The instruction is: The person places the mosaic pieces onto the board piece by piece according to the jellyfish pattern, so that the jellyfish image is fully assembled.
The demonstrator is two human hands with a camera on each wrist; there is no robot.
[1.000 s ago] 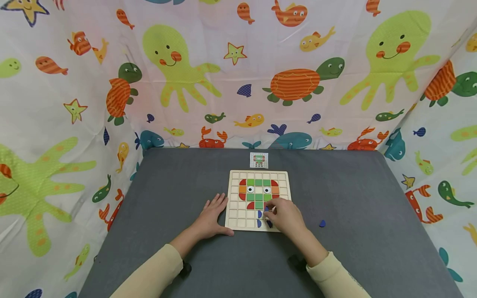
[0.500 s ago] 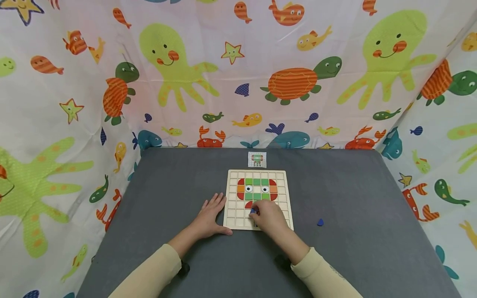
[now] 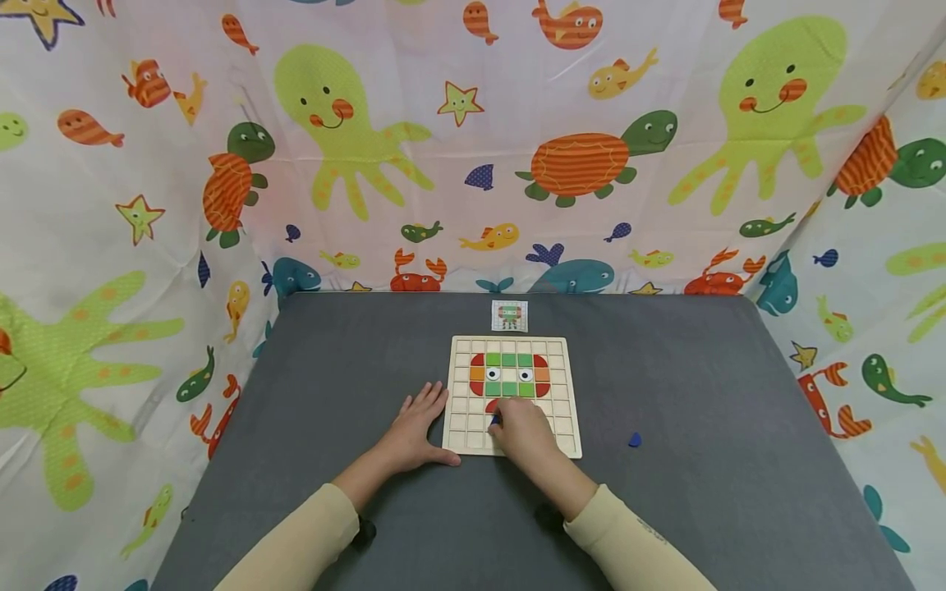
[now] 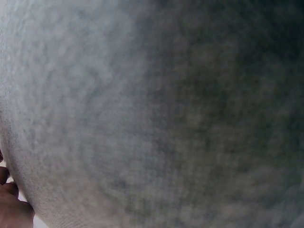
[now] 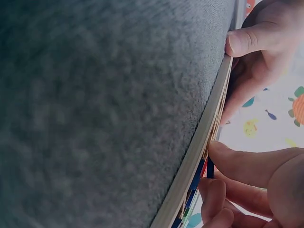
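A square wooden grid board (image 3: 458, 423) lies on the table, with red, orange and green tiles and two eye tiles set in it. My right hand (image 3: 526, 431) is over its lower middle, pinching a small blue piece (image 5: 210, 167) between thumb and fingers just below a red tile (image 3: 491, 405). More blue pieces (image 5: 197, 175) sit in the board by those fingers; from above, the hand covers them. Along the board's left edge rests my left hand (image 3: 410, 431), fingers spread, thumb at the front corner. Mostly grey cloth fills the left wrist view, with fingers (image 4: 14, 209) at its lower left.
One loose blue piece (image 3: 635, 440) lies on the grey tabletop (image 3: 695, 377) to the right of the board. Behind the board is a small printed card (image 3: 510, 316) showing a tile figure. A curtain (image 3: 458, 164) with sea animals surrounds the table's back and sides.
My right hand has moved left across the board with the blue piece, from the lower right of the pattern to below the left red tile. The left hand stays in place.
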